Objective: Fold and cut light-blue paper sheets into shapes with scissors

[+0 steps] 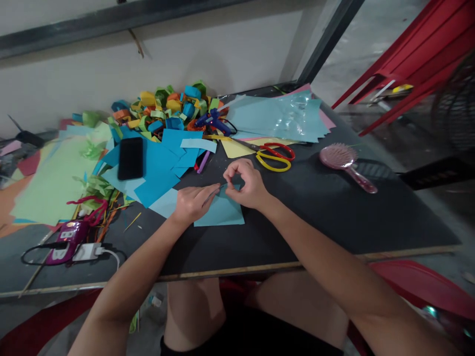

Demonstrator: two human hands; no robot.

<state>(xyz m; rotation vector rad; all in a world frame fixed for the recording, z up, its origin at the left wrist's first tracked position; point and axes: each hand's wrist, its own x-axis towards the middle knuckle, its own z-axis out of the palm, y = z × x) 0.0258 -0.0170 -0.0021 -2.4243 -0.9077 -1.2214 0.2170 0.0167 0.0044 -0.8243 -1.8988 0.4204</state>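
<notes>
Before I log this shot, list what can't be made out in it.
All in the head view:
Anything between the thumb and finger of the right hand: too small, partly covered by the fingers.
Part of the light blue sheet: hidden beneath the left hand.
The rest of the red plastic chair: cut off by the picture's edge.
Details of the fan: dark, blurred, cut off at right.
Any lettering on the purple extension socket: too small.

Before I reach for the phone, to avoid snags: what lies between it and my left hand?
The head view shows bright blue paper by the phone, then light blue paper by your left hand.
</notes>
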